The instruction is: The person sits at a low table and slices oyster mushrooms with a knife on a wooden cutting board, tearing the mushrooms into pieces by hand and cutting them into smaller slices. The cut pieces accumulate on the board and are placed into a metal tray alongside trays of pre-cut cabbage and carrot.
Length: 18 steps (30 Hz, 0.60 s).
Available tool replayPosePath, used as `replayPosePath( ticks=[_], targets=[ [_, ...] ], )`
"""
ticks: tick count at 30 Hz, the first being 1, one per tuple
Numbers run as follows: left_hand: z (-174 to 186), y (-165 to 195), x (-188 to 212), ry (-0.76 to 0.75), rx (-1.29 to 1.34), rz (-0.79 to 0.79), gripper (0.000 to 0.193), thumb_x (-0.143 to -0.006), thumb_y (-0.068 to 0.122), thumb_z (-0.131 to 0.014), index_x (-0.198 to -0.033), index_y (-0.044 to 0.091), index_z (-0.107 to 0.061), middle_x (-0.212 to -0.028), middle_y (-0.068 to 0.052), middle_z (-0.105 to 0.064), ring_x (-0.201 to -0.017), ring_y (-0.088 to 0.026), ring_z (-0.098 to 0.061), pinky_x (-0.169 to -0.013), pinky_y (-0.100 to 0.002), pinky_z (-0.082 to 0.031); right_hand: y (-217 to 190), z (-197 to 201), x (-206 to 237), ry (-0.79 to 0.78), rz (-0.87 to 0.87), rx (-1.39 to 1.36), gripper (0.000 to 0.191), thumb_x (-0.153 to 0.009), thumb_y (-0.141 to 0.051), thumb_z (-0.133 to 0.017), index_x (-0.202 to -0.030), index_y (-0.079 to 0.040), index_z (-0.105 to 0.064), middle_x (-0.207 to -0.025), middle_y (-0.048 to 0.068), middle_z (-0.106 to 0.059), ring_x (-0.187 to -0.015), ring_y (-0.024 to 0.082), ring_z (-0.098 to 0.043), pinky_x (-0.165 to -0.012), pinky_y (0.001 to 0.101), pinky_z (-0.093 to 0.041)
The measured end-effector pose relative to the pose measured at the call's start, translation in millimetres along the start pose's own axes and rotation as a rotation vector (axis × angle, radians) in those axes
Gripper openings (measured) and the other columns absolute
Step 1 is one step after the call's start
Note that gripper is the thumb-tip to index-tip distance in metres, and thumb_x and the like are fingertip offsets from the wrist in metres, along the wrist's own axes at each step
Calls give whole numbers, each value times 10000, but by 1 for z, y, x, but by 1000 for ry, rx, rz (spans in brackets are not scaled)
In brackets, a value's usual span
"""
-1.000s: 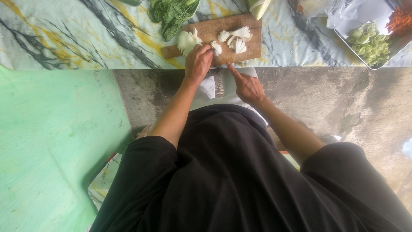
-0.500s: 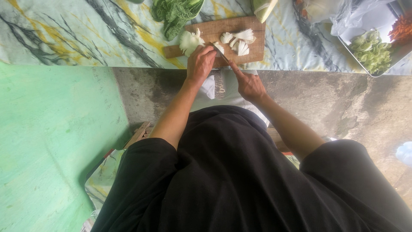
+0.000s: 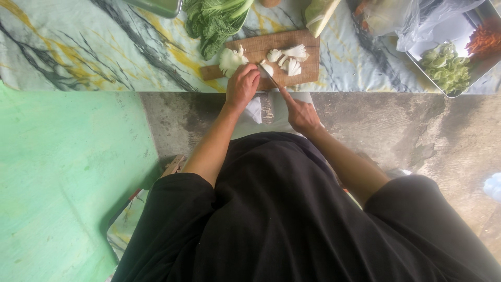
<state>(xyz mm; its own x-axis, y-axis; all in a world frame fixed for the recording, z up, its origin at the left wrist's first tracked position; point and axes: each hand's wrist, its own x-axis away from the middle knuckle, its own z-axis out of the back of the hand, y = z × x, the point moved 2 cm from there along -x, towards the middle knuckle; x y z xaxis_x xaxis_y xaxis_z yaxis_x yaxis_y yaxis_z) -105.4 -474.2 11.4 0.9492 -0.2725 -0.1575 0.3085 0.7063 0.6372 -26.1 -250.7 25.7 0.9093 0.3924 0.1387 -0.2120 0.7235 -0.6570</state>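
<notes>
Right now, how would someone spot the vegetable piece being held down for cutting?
Find the wooden cutting board on the marbled tablecloth. At its left end, the left hand presses a pale white stalk chunk. Unlike the loose cut slices beside it, it is larger and uncut.

Place: a plain kitchen or food-preparation corner, home-like or small-stall in look; which of the two cannot be told.
Counter: the counter [image 3: 78, 47] along the top of the frame wears a marbled cloth in pale blue, yellow and grey.
Board: a wooden cutting board [image 3: 308, 65] at top centre carries cut white vegetable pieces [image 3: 289, 55].
Greens: leafy greens [image 3: 214, 18] lie at top centre.
Tray: a metal tray [image 3: 443, 93] at upper right holds sliced green and orange vegetables.
Floor: bare grey concrete floor [image 3: 417, 130] at right; green painted surface [image 3: 57, 177] at left.
</notes>
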Motion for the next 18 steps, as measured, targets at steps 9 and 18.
replayPosePath(
  ticks=[9,18],
  targets=[
    [-8,8,-10,-62,-75,-109,172,-856,67,-754,-1026,60,-733,-1032,-55,-671,-875,-235,-632,-746,-378,-511,1,4,17,-69,-218,-102,617,-1060,-101,-402,-1653,-110,-230,-607,145,-627,-393,182,-441,-383,382,-406],
    [-8,7,-51,-57,38,18,272,-870,-37,-680,-1132,35,-689,-1176,-83,-673,-1118,-278,-666,-958,-437,-511,6,10,17,244,78,-178,533,-1103,-40,-381,-1615,-73,-236,-1293,396,-635,-427,121,-490,-327,271,-410]
  ],
)
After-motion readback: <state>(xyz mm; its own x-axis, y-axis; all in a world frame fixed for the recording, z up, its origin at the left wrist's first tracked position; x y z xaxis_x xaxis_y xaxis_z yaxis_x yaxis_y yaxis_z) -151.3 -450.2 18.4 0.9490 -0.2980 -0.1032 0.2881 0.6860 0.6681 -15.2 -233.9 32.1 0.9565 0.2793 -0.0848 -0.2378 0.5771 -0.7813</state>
